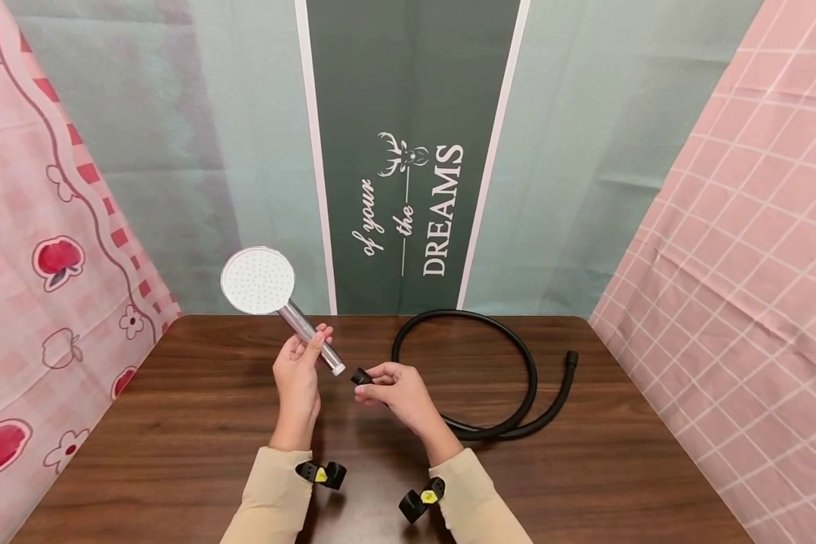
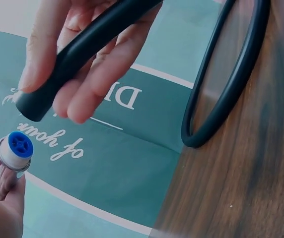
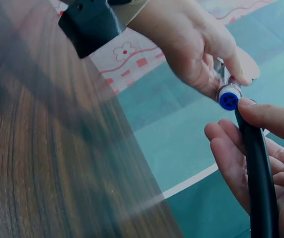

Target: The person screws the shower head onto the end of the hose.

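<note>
Brown wood-grain tabletop (image 1: 177,423) in front of you, with the black shower hose (image 1: 532,378) looped on its right side. Your round handheld shower head (image 1: 257,279) is up in the air left of that, tilted, spray face toward you. You've got your left hand (image 1: 298,378) wrapped on its chrome handle (image 1: 301,323) and your right hand (image 1: 397,389) pinching the hose near its black connector (image 1: 361,377), just beside but apart from the handle's white tip (image 1: 338,369), which has a blue insert (image 2: 21,144).
</note>
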### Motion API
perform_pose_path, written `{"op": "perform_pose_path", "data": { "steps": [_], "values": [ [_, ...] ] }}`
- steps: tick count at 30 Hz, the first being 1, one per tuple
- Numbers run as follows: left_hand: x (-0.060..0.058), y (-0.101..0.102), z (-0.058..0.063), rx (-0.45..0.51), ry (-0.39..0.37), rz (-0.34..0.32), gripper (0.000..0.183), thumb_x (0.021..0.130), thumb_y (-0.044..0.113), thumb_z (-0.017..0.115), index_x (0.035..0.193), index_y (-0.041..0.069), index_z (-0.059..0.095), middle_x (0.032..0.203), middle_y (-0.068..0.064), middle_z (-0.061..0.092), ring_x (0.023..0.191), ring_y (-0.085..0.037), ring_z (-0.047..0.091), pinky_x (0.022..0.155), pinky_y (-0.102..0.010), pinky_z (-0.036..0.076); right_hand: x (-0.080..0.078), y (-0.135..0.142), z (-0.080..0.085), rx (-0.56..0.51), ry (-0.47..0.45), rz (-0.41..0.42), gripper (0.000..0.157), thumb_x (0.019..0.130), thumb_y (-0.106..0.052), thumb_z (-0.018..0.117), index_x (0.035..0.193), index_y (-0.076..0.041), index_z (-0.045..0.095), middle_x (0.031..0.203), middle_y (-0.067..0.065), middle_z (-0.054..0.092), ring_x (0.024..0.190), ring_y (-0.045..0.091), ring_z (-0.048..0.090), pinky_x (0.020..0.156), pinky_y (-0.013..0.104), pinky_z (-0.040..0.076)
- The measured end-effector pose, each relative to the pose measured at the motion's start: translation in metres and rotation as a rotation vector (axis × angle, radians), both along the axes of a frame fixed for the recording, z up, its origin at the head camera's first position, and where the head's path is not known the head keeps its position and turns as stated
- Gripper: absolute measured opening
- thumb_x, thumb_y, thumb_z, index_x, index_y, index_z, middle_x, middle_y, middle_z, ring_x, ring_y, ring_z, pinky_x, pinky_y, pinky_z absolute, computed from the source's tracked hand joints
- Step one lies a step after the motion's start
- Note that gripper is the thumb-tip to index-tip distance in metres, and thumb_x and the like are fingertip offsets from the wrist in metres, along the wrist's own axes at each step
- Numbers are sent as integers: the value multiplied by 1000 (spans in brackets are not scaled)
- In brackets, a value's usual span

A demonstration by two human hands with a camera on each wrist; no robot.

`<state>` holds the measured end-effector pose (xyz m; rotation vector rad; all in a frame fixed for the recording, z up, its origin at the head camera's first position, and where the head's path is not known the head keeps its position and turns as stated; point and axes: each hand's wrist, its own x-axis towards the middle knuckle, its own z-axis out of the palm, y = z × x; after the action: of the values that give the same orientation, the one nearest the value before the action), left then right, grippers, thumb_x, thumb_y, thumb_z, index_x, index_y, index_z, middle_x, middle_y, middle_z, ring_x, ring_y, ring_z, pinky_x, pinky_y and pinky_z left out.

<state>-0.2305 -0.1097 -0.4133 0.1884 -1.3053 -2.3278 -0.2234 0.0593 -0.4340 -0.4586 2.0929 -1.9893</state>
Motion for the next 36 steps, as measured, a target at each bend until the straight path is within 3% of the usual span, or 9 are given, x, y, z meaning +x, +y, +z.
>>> {"op": "perform_pose_path", "data": {
  "steps": [13,20,28,36],
  "values": [
    [1,10,-6,26,-13,2,31,94,6,66,117,-11,55,89,4,76,90,-10,75,86,-21,57,-2,6,-8,45,13,-31,29,86,-11,77,108,6,67,95,22,76,82,20,77,85,49,59],
    [3,11,-7,23,39,10,32,95,5,64,119,-14,53,92,2,76,91,-8,74,89,-22,57,0,6,-5,12,25,-4,29,87,-7,75,109,10,65,96,26,74,83,23,76,87,56,56],
    [7,12,-9,33,8,-4,35,95,7,65,121,-13,53,92,3,77,91,-8,75,90,-21,56,3,5,-5,17,10,-10,29,87,-10,76,108,7,67,95,24,75,85,24,76,86,50,59],
    [7,14,-8,50,27,10,28,94,7,66,116,-9,56,90,3,77,89,-8,75,88,-22,57,2,3,-6,13,21,-25,30,86,-11,77,108,6,67,95,24,75,85,24,77,84,49,60]
  ]
}}
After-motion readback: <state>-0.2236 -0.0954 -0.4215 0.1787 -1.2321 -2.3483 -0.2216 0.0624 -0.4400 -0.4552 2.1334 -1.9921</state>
